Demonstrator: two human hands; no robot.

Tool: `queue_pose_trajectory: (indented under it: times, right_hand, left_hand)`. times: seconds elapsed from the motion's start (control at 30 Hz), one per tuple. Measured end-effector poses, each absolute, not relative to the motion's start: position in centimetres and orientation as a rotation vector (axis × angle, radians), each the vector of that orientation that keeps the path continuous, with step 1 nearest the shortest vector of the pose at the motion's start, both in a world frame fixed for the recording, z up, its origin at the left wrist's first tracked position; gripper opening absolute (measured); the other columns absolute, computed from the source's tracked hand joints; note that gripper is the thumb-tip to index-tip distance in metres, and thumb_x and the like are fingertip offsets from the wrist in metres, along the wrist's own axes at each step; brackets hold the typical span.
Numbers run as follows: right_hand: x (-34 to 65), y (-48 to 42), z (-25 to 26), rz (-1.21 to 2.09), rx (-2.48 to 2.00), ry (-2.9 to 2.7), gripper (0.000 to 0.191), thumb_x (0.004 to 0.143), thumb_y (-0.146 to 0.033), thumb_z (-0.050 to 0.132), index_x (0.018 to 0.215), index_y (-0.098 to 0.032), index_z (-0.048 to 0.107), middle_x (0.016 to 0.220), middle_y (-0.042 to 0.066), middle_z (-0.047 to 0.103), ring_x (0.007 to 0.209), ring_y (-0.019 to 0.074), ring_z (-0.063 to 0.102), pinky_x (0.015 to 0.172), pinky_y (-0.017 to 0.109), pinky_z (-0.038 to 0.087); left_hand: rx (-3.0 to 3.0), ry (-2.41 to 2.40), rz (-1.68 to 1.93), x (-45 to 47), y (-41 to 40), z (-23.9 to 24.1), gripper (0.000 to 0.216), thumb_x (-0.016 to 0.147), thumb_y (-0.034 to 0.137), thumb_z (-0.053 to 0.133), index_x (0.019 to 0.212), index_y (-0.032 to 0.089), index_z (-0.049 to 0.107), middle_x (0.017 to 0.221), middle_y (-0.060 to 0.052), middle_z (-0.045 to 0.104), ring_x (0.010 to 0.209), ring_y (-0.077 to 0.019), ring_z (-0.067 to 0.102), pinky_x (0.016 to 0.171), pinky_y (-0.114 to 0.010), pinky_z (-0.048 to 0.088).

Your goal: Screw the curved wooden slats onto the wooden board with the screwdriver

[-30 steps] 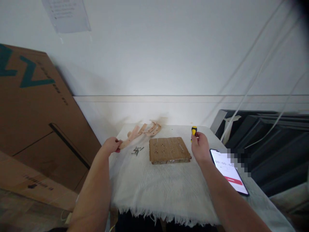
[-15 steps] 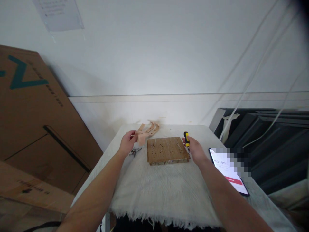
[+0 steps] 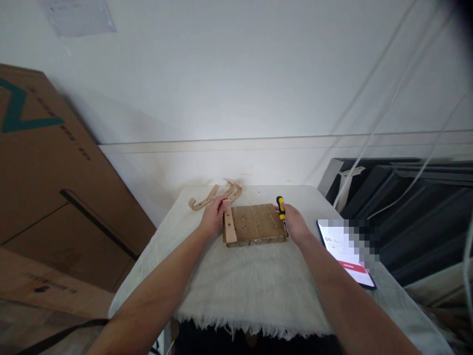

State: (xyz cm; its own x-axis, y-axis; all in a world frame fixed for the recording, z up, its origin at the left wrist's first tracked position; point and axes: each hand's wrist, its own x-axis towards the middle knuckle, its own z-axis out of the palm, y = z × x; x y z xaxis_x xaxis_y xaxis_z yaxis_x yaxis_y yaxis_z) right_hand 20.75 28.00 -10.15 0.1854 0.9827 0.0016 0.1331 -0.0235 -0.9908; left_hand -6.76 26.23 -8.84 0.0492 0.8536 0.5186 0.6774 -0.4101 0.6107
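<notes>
A brown wooden board with many small holes lies flat on the cloth-covered table. My left hand is closed on the far end of a pale wooden strip with holes in it, which lies along the board's left edge. My right hand grips a yellow-and-black screwdriver at the board's right edge, its shaft slanting down toward me. Behind my left hand lie more pale strips, one hook-shaped piece and others grouped by the wall.
A phone with a lit timer screen lies to the right on the white fringed cloth. A large cardboard box stands on the left. Dark panels and white cables are at the right, with the wall behind the table.
My left hand has moved right, bringing a wooden strip from the pile onto the board's left edge. My right hand still holds the screwdriver. The small screws seen at left are now hidden by my arm.
</notes>
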Motion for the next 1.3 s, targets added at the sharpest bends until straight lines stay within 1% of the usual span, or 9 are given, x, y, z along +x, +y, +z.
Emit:
queue_pose_trajectory:
  times: [0.1, 0.17, 0.33, 0.5, 0.63, 0.77, 0.87, 1.07, 1.3]
  right_hand:
    - [20.8, 28.0, -10.2, 1.003, -1.403, -1.161, 0.039, 0.079, -0.053, 0.042, 0.079, -0.02, 0.063, 0.091, 0.006, 0.071, 0.083, 0.0199, 0.063, 0.068, 0.029, 0.045]
    - [20.7, 28.0, -10.1, 0.995, -1.41, -1.162, 0.037, 0.08, -0.051, 0.041, 0.079, -0.02, 0.063, 0.093, 0.006, 0.071, 0.083, 0.0192, 0.062, 0.067, 0.028, 0.044]
    - [20.5, 27.4, -9.8, 0.957, -1.447, -1.168, 0.037, 0.08, -0.05, 0.041, 0.08, -0.02, 0.063, 0.093, 0.006, 0.069, 0.083, 0.019, 0.059, 0.068, 0.029, 0.043]
    - [20.5, 27.1, -9.7, 0.936, -1.45, -1.182, 0.034, 0.078, -0.05, 0.044, 0.077, -0.021, 0.062, 0.086, 0.004, 0.068, 0.083, 0.0186, 0.059, 0.07, 0.028, 0.043]
    - [20.8, 27.1, -9.8, 0.99, -1.485, -1.153, 0.03, 0.079, -0.046, 0.042, 0.073, -0.021, 0.058, 0.078, 0.005, 0.066, 0.07, 0.018, 0.059, 0.059, 0.027, 0.044]
    - [21.2, 26.9, -9.2, 1.037, -1.557, -1.133, 0.026, 0.08, -0.041, 0.042, 0.07, -0.021, 0.055, 0.073, 0.005, 0.064, 0.065, 0.0172, 0.057, 0.052, 0.026, 0.043]
    - [21.7, 26.7, -8.4, 1.071, -1.638, -1.106, 0.025, 0.08, -0.04, 0.042, 0.07, -0.021, 0.055, 0.069, 0.006, 0.062, 0.062, 0.0175, 0.056, 0.048, 0.026, 0.042]
    - [22.5, 26.3, -7.2, 1.131, -1.781, -1.032, 0.022, 0.078, -0.039, 0.045, 0.072, -0.02, 0.054, 0.062, 0.005, 0.056, 0.053, 0.0162, 0.05, 0.042, 0.027, 0.037]
    - [22.5, 26.2, -7.2, 1.119, -1.803, -1.035, 0.023, 0.076, -0.041, 0.046, 0.07, -0.02, 0.053, 0.06, 0.003, 0.053, 0.048, 0.0151, 0.046, 0.04, 0.028, 0.033]
  left_hand:
    - [2.109, 1.517, 1.238, -6.6, 26.0, -9.1, 0.037, 0.093, 0.03, 0.042, 0.125, 0.014, 0.052, 0.126, -0.013, 0.06, 0.114, -0.0235, 0.057, 0.1, -0.04, 0.043]
    - [2.056, 1.508, 1.234, -6.5, 25.6, -9.2, 0.04, 0.093, 0.032, 0.041, 0.128, 0.013, 0.048, 0.128, -0.014, 0.059, 0.115, -0.0233, 0.056, 0.1, -0.039, 0.042]
    - [1.923, 1.503, 1.242, -5.8, 24.7, -9.5, 0.034, 0.092, 0.034, 0.04, 0.116, 0.015, 0.054, 0.111, -0.01, 0.065, 0.103, -0.0212, 0.059, 0.094, -0.036, 0.044]
    - [1.698, 1.378, 1.323, -5.4, 24.8, -10.5, 0.031, 0.085, 0.028, 0.043, 0.111, 0.018, 0.054, 0.112, -0.006, 0.062, 0.107, -0.018, 0.056, 0.098, -0.031, 0.041]
    - [1.683, 1.376, 1.325, -5.1, 25.0, -11.1, 0.036, 0.079, 0.022, 0.044, 0.115, 0.017, 0.051, 0.115, -0.007, 0.059, 0.11, -0.0193, 0.053, 0.101, -0.035, 0.039]
    - [1.662, 1.386, 1.314, -4.5, 24.6, -11.0, 0.034, 0.078, 0.02, 0.043, 0.111, 0.018, 0.051, 0.111, -0.007, 0.058, 0.109, -0.0199, 0.052, 0.102, -0.036, 0.038]
    - [1.652, 1.395, 1.294, -3.8, 23.7, -10.8, 0.032, 0.079, 0.018, 0.043, 0.11, 0.018, 0.051, 0.112, -0.007, 0.057, 0.11, -0.0201, 0.051, 0.102, -0.036, 0.037]
    - [1.726, 1.397, 1.206, -2.5, 21.7, -10.2, 0.033, 0.083, 0.018, 0.044, 0.115, 0.016, 0.047, 0.116, -0.01, 0.054, 0.114, -0.0215, 0.048, 0.105, -0.039, 0.035]
    - [1.72, 1.402, 1.202, -2.3, 21.7, -10.2, 0.029, 0.082, 0.017, 0.043, 0.111, 0.015, 0.047, 0.114, -0.011, 0.054, 0.111, -0.0216, 0.049, 0.103, -0.039, 0.037]
